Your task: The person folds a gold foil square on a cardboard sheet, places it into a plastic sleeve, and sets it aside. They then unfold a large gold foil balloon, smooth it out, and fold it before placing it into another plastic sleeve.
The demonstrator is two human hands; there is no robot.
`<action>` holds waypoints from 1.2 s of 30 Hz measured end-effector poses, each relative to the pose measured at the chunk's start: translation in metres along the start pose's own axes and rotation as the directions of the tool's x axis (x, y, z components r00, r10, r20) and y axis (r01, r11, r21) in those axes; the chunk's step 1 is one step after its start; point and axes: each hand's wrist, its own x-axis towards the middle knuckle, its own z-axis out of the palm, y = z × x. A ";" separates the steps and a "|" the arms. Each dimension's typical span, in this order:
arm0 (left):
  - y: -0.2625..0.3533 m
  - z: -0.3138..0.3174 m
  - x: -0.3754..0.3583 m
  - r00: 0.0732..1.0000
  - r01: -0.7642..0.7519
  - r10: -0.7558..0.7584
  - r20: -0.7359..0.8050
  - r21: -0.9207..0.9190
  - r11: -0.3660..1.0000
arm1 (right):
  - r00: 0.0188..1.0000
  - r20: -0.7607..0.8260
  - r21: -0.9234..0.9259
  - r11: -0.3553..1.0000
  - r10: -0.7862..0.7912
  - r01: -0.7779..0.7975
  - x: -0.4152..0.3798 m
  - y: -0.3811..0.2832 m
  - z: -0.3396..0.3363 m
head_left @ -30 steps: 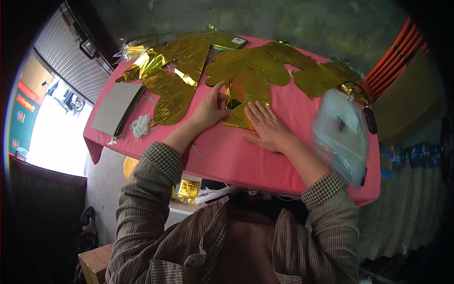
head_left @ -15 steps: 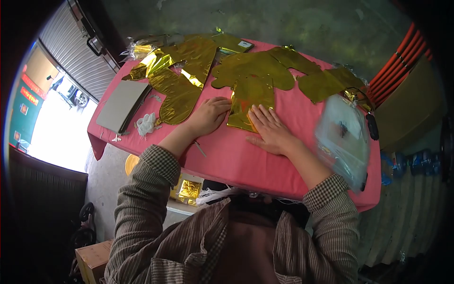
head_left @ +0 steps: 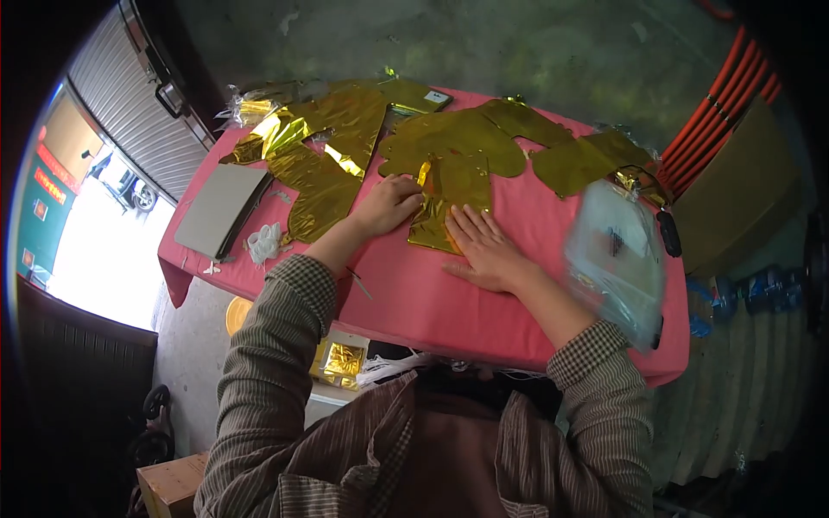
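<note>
A flat gold foil sheet (head_left: 466, 186) lies on the pink tablecloth (head_left: 414, 293) in front of me. My left hand (head_left: 390, 205) is at its left edge, fingers curled and pressed together; what they pinch, if anything, is hidden. Spread flat, my right hand (head_left: 485, 249) rests with its fingertips on the sheet's lower right part. Larger gold foil shapes reach across the far side of the cloth, one at the left (head_left: 324, 207) and one at the right (head_left: 579, 164).
A grey flat box (head_left: 223, 207) and a white string bundle (head_left: 264, 244) lie at the left. On the right are a clear plastic bag (head_left: 615, 259) and a black object (head_left: 668, 233). Red pipes (head_left: 712, 108) stand beyond the table's right side.
My left hand's fingers have curled in more at the sheet's left edge, where the foil now shows a raised bright fold. My right hand stays flat. The whole view has shifted slightly.
</note>
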 end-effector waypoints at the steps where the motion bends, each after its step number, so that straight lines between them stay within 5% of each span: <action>1: 0.014 -0.004 0.004 0.982 0.186 -0.185 0.024 -0.020 0.982 | 1.000 0.001 -0.001 1.000 -0.002 0.002 0.000 0.000 0.000; 2: 0.022 -0.005 0.008 0.930 0.367 -0.365 0.051 -0.036 0.930 | 1.000 -0.002 -0.002 1.000 -0.002 0.002 0.000 0.000 0.000; 5: 0.026 0.004 0.013 0.850 0.518 -0.526 -0.031 -0.136 0.844 | 1.000 0.004 -0.001 1.000 0.000 0.000 0.001 0.000 0.001; 12: 0.010 0.022 0.014 0.827 0.523 -0.546 -0.132 -0.173 0.834 | 1.000 -0.004 0.017 1.000 0.000 0.000 0.000 -0.002 -0.003; 15: -0.002 0.025 0.015 0.858 0.462 -0.462 -0.224 -0.056 0.885 | 1.000 -0.002 0.023 1.000 0.000 0.000 -0.001 -0.001 -0.002; 17: -0.004 0.023 0.018 0.825 0.559 -0.532 -0.189 0.137 0.818 | 1.000 -0.008 0.035 0.999 -0.001 0.001 -0.001 -0.001 -0.001; 20: -0.003 0.011 0.030 0.712 0.695 -0.701 0.040 0.103 0.712 | 1.000 -0.021 0.033 0.999 -0.003 0.003 -0.001 0.000 -0.001; 26: -0.008 0.002 0.048 0.643 0.723 -0.737 0.207 0.153 0.674 | 0.999 -0.033 0.037 0.999 0.004 -0.003 -0.001 -0.001 -0.001; 36: -0.005 0.009 0.047 0.685 0.726 -0.729 0.019 0.068 0.684 | 0.995 -0.099 0.078 0.996 -0.026 0.034 0.001 0.002 0.007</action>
